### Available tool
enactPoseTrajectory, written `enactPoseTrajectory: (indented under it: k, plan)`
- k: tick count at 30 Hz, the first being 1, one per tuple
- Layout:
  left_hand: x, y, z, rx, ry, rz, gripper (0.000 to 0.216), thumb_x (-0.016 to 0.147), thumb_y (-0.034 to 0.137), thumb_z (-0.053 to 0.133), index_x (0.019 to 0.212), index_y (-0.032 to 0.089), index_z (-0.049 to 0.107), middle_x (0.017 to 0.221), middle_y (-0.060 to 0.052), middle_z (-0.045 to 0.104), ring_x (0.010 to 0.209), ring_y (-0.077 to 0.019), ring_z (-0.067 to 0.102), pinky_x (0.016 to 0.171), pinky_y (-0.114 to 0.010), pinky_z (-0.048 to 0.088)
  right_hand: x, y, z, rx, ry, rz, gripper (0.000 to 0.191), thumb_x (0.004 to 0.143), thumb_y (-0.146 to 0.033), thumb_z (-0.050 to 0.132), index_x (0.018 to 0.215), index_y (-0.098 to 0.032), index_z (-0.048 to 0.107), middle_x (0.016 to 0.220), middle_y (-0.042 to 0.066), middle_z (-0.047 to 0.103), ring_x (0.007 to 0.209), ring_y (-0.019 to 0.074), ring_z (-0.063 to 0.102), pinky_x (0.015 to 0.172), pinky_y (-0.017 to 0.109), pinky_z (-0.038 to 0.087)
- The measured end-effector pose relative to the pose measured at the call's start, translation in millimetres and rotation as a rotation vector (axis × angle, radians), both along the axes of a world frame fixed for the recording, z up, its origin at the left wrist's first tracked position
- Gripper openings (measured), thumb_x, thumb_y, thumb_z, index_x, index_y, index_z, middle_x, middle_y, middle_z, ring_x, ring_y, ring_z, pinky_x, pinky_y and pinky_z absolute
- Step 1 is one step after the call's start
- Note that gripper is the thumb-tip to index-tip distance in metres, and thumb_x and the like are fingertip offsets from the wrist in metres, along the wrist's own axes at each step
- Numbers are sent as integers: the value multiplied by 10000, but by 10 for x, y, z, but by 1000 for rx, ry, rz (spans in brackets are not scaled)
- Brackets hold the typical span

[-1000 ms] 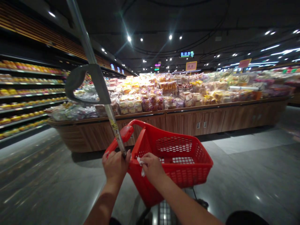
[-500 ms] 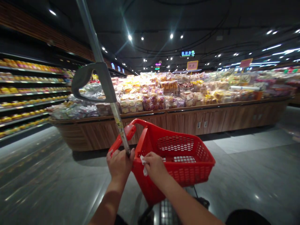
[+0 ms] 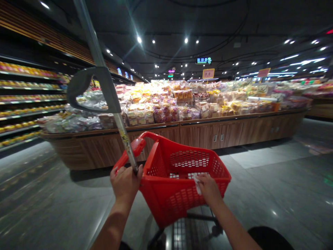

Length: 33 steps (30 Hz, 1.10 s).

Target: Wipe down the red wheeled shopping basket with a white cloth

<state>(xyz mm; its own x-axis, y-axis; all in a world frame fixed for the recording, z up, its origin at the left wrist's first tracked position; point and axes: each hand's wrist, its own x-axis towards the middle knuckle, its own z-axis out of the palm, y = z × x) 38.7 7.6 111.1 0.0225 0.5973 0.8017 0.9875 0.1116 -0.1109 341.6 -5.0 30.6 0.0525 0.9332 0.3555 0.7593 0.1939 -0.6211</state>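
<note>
Lowest in the frame, I am watching two bare forearms reaching up from the bottom edge. The left hand is wrapping fully around the lower end of a metal pole, fist tight, right by the near end of the basket's red handle. The right hand is resting on the right rim of the red basket, low centre of the frame, with its fingers curling closed on a white scrap. It may be a tissue or a slip of paper; the blur is not letting me tell.

I am judging the basket to be light, stiff moulded plastic, best taken by its rim or handle. The scrap looks soft and weightless, needing only a pinch. The pole looks rigid and smooth, probably a little slippery, and top-heavy with the grey cuff riding at the upper left.

Under the basket a dark cart frame is showing. Beyond it, the glossy grey floor is running to a wooden display island piled with bagged bread across the middle. Stocked shelves are lining the left edge, and a yellow price sign is hanging above.
</note>
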Motion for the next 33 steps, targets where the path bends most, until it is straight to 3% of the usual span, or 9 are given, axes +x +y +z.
enactPoseTrajectory:
  k: [4, 6, 13, 15, 17, 21, 23, 30, 33]
  plan:
    - [-11, 3, 14, 3, -3, 6, 486, 847, 487, 353, 604, 170, 630, 576, -68, 612, 714, -222, 554, 910, -391, 300, -486, -10, 146, 69, 31, 142, 304, 768, -40, 460, 872, -179, 710, 923, 51, 643, 871, 140, 595, 810, 203, 420]
    - [-30, 10, 15, 3, 1, 15, 486, 846, 490, 354, 606, 172, 632, 581, -70, 614, 714, -221, 556, 913, -388, 301, -516, -12, 149, 80, 35, 159, 302, 769, -38, 460, 877, -175, 707, 917, 49, 640, 865, 138, 595, 805, 199, 420]
    - [-89, 52, 0, 4, 9, 10, 439, 828, 457, 390, 581, 178, 621, 569, -62, 609, 722, -220, 556, 915, -382, 308, 513, -24, -189, 36, -29, -112, 309, 769, -73, 457, 942, -156, 700, 993, 74, 639, 919, 170, 599, 846, 249, 427]
    - [-97, 65, 5, 18, 12, -7, 418, 823, 436, 399, 576, 180, 617, 554, -56, 601, 715, -216, 557, 912, -380, 310, 609, -37, -235, 45, -39, -200, 303, 772, -91, 461, 945, -159, 700, 1046, 78, 628, 941, 176, 596, 848, 257, 432]
    - [-110, 86, 12, 24, 22, -7, 421, 826, 434, 393, 575, 179, 614, 547, -55, 599, 713, -218, 556, 908, -382, 312, 487, -49, -229, 54, -43, -205, 313, 766, -82, 462, 949, -163, 702, 1056, 83, 627, 935, 175, 600, 841, 252, 435]
    - [-172, 145, 28, 2, 43, -3, 448, 837, 457, 370, 577, 183, 610, 552, -53, 605, 722, -221, 556, 913, -388, 304, 30, -55, -147, 84, -29, -9, 354, 757, -53, 466, 997, -181, 693, 1012, 77, 641, 908, 161, 609, 839, 228, 432]
    - [-218, 178, 34, -7, 49, -5, 451, 837, 459, 365, 571, 184, 604, 550, -51, 602, 723, -218, 558, 914, -381, 306, -22, -48, -123, 84, -21, 37, 360, 758, -49, 463, 991, -198, 694, 1014, 67, 644, 917, 159, 606, 847, 227, 429]
    - [-442, 375, 32, -48, 54, -40, 430, 833, 404, 347, 553, 185, 590, 584, -68, 614, 734, -216, 567, 904, -381, 325, 824, -26, -244, -44, -112, -108, 308, 743, -75, 447, 883, -158, 709, 927, 73, 678, 878, 174, 615, 819, 251, 433]
    - [-529, 496, 50, -87, 32, -67, 454, 837, 426, 328, 550, 183, 583, 587, -73, 606, 744, -225, 570, 917, -408, 330, 1017, -48, -309, -55, -139, -123, 306, 750, -90, 435, 879, -155, 703, 914, 71, 685, 865, 176, 619, 805, 250, 433]
